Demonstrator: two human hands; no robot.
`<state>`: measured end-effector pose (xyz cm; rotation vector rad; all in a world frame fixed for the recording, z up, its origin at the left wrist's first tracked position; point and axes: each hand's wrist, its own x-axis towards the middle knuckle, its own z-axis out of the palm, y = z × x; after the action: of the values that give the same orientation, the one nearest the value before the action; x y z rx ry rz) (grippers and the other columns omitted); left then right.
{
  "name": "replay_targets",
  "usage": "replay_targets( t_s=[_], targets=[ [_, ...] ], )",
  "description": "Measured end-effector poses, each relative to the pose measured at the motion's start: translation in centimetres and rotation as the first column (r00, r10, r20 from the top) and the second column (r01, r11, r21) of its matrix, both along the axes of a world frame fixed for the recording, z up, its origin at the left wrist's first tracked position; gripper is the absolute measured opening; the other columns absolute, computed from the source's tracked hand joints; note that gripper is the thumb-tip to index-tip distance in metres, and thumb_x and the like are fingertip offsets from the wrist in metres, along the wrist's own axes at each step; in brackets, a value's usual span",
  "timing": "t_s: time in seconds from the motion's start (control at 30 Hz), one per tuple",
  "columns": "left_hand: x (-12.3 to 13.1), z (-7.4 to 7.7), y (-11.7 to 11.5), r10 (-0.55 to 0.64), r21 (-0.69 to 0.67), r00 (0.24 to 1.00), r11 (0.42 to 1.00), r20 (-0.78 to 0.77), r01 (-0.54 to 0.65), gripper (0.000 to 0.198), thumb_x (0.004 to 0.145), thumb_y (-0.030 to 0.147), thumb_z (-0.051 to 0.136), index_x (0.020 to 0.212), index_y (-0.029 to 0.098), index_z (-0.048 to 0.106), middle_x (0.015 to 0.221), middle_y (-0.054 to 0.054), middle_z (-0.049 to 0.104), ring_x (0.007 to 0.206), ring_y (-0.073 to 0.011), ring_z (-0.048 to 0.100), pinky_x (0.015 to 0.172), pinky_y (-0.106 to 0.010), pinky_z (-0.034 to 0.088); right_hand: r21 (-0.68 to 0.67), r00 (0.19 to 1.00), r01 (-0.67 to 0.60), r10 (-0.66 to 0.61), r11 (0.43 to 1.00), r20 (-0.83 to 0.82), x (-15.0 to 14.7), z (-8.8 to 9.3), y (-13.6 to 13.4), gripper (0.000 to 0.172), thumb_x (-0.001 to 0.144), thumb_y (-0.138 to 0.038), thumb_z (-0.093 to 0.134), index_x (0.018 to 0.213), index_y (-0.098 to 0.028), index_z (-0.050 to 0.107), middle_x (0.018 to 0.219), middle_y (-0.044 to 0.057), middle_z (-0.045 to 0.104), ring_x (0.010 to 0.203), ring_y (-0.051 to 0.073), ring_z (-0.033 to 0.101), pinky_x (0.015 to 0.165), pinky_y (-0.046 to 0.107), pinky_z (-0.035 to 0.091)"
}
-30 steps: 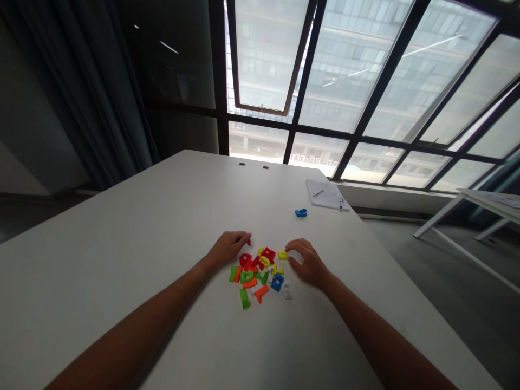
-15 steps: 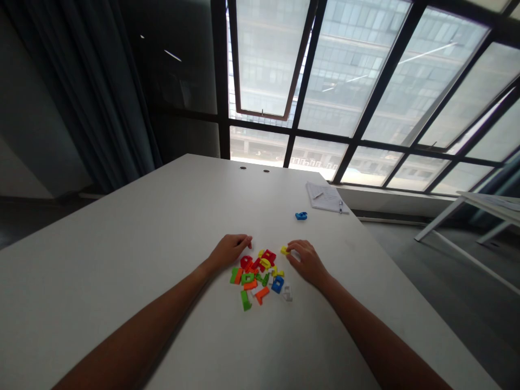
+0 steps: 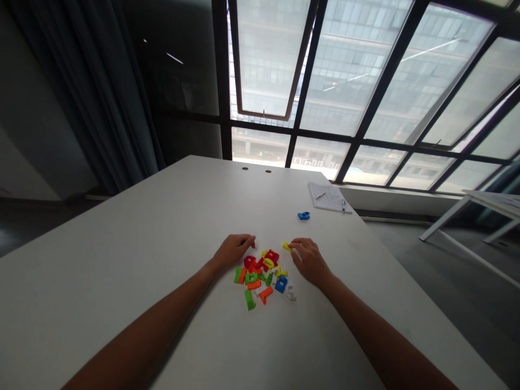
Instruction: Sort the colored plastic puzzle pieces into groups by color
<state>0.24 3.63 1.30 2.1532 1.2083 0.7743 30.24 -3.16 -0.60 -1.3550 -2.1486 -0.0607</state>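
Two bare hands are shown in the head view above a white table (image 3: 182, 216), with a cluster of coloured plastic pieces (image 3: 269, 279) spread between them, nearer the table's right edge than its left. A yellow piece (image 3: 286, 246) is touched by the fingertips of the right hand (image 3: 311, 259), on the far-edge side of the cluster; those fingers are bent, and whether the piece is gripped or merely pressed cannot be told. The left hand (image 3: 234, 249) is laid beside the cluster's red piece (image 3: 249, 261), its fingers curled inward; whether anything is enclosed by them cannot be told. On the cluster's side away from the far edge, an orange piece (image 3: 266, 294) and a long green piece (image 3: 249, 299) are seen. A separate blue piece (image 3: 304, 215) is set well apart, towards the far right corner, where papers (image 3: 327, 199) are laid with two pens. Two dark discs (image 3: 268, 171) are set near the far edge.
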Motion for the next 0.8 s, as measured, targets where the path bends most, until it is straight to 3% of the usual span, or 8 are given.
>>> replay_targets(
  t_s=[0.2,0.43,0.57,0.67,0.8],
  targets=[
    [0.2,-0.3,0.3,0.035,0.007,0.999,0.999,0.036,-0.035,0.058,0.1,0.059,0.037,0.079,0.019,0.075,0.058,0.002,0.055,0.057,-0.0146,0.047,0.061,-0.028,0.033,-0.024,0.982,0.065,-0.06,0.998,0.178,-1.1,0.5,1.5,0.033,0.102,-0.023,0.051,0.133,-0.021,0.062,0.129,0.013,0.063,0.119,0.028,0.054,0.102,0.045,0.043],
    [0.2,-0.4,0.5,0.042,0.011,0.999,0.999,0.033,-0.043,0.06,0.099,0.061,0.036,0.077,0.019,0.073,0.058,0.001,0.056,0.057,-0.0151,0.046,0.06,-0.028,0.032,-0.045,0.964,0.146,-0.132,0.988,0.231,-4.1,0.2,8.1,0.045,0.1,-0.03,0.056,0.143,-0.019,0.054,0.141,0.015,0.057,0.12,0.032,0.054,0.101,0.047,0.044],
    [0.1,-0.5,0.6,0.033,0.005,0.999,0.999,0.037,-0.033,0.059,0.099,0.06,0.038,0.078,0.019,0.073,0.057,0.002,0.054,0.056,-0.0145,0.045,0.06,-0.028,0.032,-0.09,0.95,0.223,-0.195,0.971,0.244,-5.4,0.1,11.3,0.056,0.101,-0.036,0.053,0.153,-0.019,0.042,0.156,0.014,0.043,0.127,0.035,0.049,0.103,0.051,0.041],
    [0.1,-0.5,0.6,0.022,0.004,0.999,1.0,0.042,-0.022,0.058,0.1,0.059,0.038,0.078,0.018,0.074,0.058,0.002,0.055,0.056,-0.0141,0.045,0.059,-0.028,0.031,-0.096,0.944,0.263,-0.236,0.96,0.229,-5.8,-0.1,12.3,0.06,0.101,-0.039,0.053,0.156,-0.02,0.038,0.16,0.015,0.037,0.13,0.035,0.048,0.105,0.05,0.04],
    [0.0,-0.3,0.6,0.015,0.007,0.999,1.0,0.033,-0.015,0.057,0.1,0.058,0.039,0.079,0.018,0.075,0.058,0.002,0.056,0.056,-0.014,0.046,0.06,-0.028,0.032,-0.088,0.95,0.25,-0.226,0.964,0.216,-5.7,-0.4,11.5,0.047,0.102,-0.033,0.051,0.147,-0.019,0.05,0.152,0.015,0.048,0.13,0.033,0.05,0.106,0.048,0.04]
  ],
)
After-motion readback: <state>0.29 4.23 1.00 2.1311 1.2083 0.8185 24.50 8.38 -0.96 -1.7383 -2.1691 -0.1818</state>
